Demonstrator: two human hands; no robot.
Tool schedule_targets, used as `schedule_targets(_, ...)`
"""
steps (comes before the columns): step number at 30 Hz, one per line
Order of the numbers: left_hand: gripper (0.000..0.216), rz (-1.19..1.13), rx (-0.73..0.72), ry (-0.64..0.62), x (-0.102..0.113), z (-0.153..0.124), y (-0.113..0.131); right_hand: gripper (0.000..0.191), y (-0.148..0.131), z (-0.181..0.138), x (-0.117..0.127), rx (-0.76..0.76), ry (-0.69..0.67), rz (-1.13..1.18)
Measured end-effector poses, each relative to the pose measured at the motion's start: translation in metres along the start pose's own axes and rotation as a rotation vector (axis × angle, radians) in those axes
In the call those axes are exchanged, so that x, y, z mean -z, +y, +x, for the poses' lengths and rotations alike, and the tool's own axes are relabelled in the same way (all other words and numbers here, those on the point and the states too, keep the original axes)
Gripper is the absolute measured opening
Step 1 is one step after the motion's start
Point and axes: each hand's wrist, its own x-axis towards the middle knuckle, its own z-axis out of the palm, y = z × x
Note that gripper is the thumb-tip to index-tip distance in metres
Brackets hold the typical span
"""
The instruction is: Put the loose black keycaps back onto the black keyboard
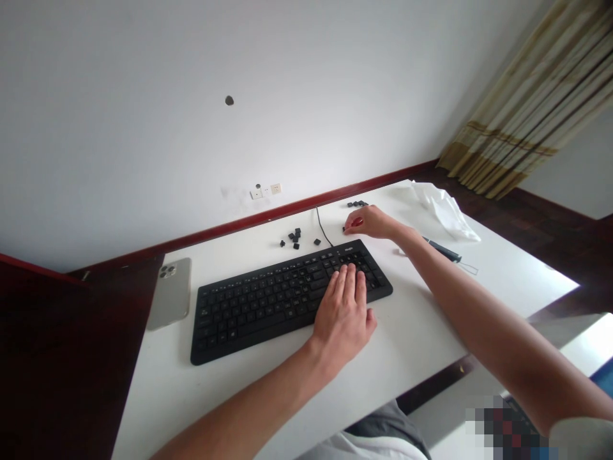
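on the keyboard (268,300) the left hand (341,310) lies flat, probably steadying it; beyond it, the right hand (372,222) pinches a small dark key (343,229).

the single head-worn camera looks forward and down from close above the white table (179,390), facing the pale wall (306,115) behind it.

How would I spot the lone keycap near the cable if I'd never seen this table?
On the white table, find the long black keyboard. Just beyond its far edge, left of its cable, lies one small black keycap. It sits alone, apart from the bunch of keycaps further left.
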Motion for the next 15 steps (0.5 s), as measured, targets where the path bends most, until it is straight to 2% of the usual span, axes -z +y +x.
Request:
schedule_targets(5, 0.067, 0.005, 0.013, 0.016, 0.0, -0.001, 0.002, 0.025, -0.006, -0.002, 0.002, -0.003, -0.034, -0.039)
schedule_targets(10, 0.066, 0.02, -0.052, 0.04, 0.002, -0.001, -0.001, 0.027, -0.006, 0.0, -0.003, -0.001, -0.012, -0.055)
schedule_targets(12, 0.067, 0.054, -0.073, 0.042, 0.01, -0.001, -0.002, 0.03, -0.002, 0.003, -0.006, -0.041, 0.007, -0.05)
schedule_targets(15, 0.059, 0.18, -0.065, 0.005, 0.034, -0.002, -0.002, 0.034, 0.004, 0.008, -0.012, -0.087, 0.066, -0.007)
